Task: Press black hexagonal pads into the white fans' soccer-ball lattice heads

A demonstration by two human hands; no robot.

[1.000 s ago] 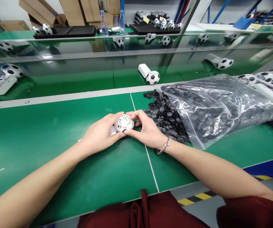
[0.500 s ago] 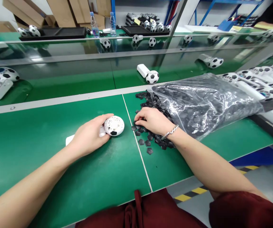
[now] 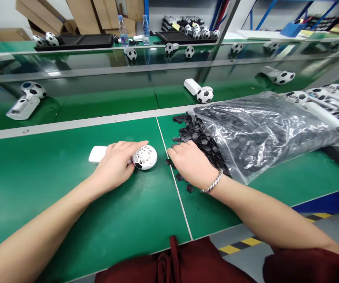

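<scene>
Since the previous view, the left hand has settled lower, and more of the flat white plastic handle [image 3: 98, 154] shows on the green bench mat [image 3: 39, 188]. The left hand [image 3: 115, 167] grips narrowly, its fingers wrapped over the handle's end and against a white lattice ball with black patches [image 3: 144, 157], which sits on the mat, joined to the handle, just left of a pale seam line. To the right, the right hand [image 3: 191, 167] rests low at the edge of a heap of black pentagonal patches [image 3: 200, 137], its fingers slightly curled; whether they pinch a patch, I cannot tell. A loose black pentagonal patch [image 3: 190, 188] lies just below it. A metal chain bracelet [image 3: 212, 183] circles that wrist. Further right, a clear plastic bag [image 3: 264, 133] full of patches spills them out.
</scene>
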